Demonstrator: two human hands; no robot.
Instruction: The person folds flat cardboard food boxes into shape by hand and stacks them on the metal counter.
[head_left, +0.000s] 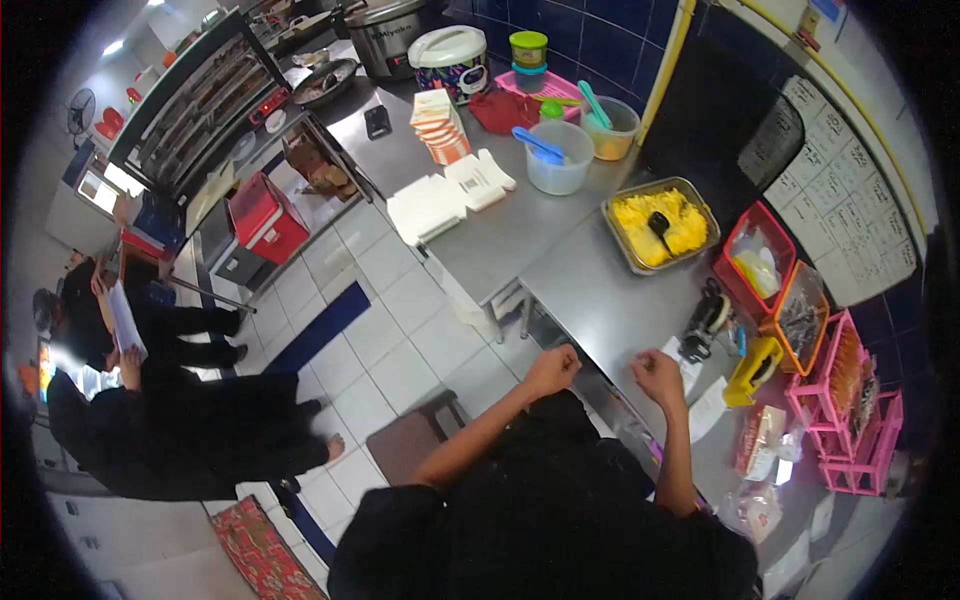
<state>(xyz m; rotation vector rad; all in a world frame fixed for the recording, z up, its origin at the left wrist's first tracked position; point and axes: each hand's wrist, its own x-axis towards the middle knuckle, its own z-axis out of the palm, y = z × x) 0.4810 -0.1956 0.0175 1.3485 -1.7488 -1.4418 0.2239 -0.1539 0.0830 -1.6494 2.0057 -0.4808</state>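
Note:
My left hand (552, 370) is held in front of the steel table's near edge, its fingers curled together, and nothing shows in it. Just over the table's edge, my right hand (657, 376) is also loosely closed, with nothing visible between its fingers. White papers (707, 408) lie on the steel table (590, 300) to the right of that hand. Farther back stands a rectangular tray (652, 262) of yellow food with a black-handled utensil (659, 222) stuck in it. A black tape dispenser or similar device (706, 322) and a yellow tape dispenser (752, 372) sit to the right.
Flattened white boxes (428, 207) and a stack of folded cartons (440, 127) are on the left-hand table, near clear tubs (558, 170). Red (765, 215), orange and pink baskets line the right. A stool (408, 440) stands left of me; people (170, 430) are farther left.

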